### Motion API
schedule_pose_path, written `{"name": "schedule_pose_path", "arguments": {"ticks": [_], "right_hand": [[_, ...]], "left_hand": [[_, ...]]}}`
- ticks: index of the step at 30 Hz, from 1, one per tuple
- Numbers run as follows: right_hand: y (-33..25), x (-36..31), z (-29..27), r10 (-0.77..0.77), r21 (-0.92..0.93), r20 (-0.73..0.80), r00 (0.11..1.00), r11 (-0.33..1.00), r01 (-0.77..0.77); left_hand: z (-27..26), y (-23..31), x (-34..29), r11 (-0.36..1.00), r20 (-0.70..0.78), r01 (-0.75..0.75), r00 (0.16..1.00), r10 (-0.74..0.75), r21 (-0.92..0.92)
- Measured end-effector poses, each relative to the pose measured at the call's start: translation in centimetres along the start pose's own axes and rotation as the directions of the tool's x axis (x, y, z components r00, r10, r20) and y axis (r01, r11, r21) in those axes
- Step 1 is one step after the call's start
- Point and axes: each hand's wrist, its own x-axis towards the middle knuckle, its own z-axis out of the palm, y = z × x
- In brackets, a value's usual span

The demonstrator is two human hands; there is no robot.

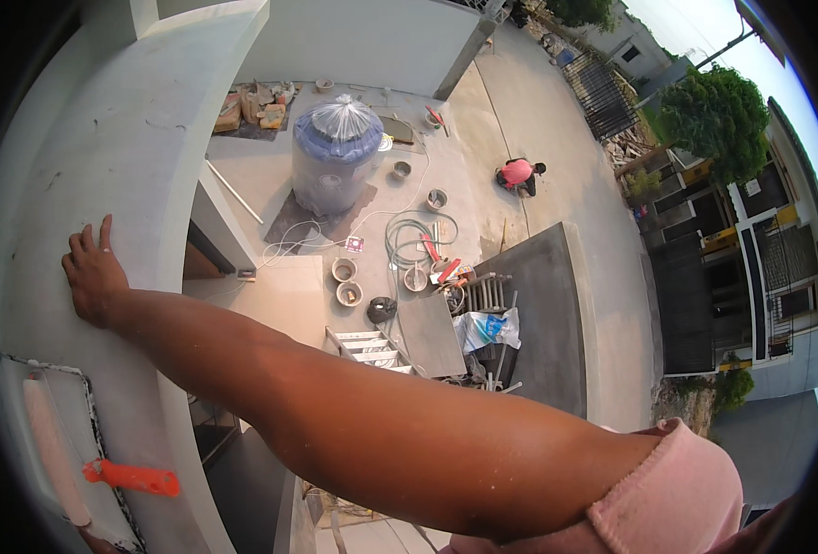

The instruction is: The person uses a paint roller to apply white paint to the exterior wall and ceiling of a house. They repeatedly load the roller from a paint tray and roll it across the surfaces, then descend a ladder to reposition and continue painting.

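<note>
My right arm, in a pink sleeve, crosses the view from the lower right. At its end my right hand [95, 275] rests palm down on a pale grey ledge [137, 120], fingers spread, holding nothing. Below it lies a paint tray [95, 406] with a dark, paint-stained rim. A pale paint roller [54, 448] sits in the tray, its orange handle [132, 476] pointing right over the rim. At the tray's lower end a small brown patch, seemingly part of my left hand [98, 541], shows at the picture's edge; its fingers cannot be made out.
The ledge drops to a yard far below. Down there stand a plastic-wrapped tank [335, 162], several buckets [349, 294], a coiled hose [409, 242], a white ladder [369, 349] and a dark grey wall [538, 305]. A person in pink [518, 174] crouches on the concrete.
</note>
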Motion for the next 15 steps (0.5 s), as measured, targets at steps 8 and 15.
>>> {"name": "schedule_pose_path", "arguments": {"ticks": [8,15], "right_hand": [[0.3,-1.3,-1.1,-0.017,-0.073,-0.198,0.980,0.997,0.003],[0.5,-0.8,-1.9,-0.019,-0.063,0.007,1.000,0.998,0.020]], "left_hand": [[1.7,0.5,-1.1,1.000,0.032,0.013,0.999,-0.014,0.017],[0.2,1.1,-3.2,0.989,0.116,0.017,0.993,0.001,-0.147]]}}
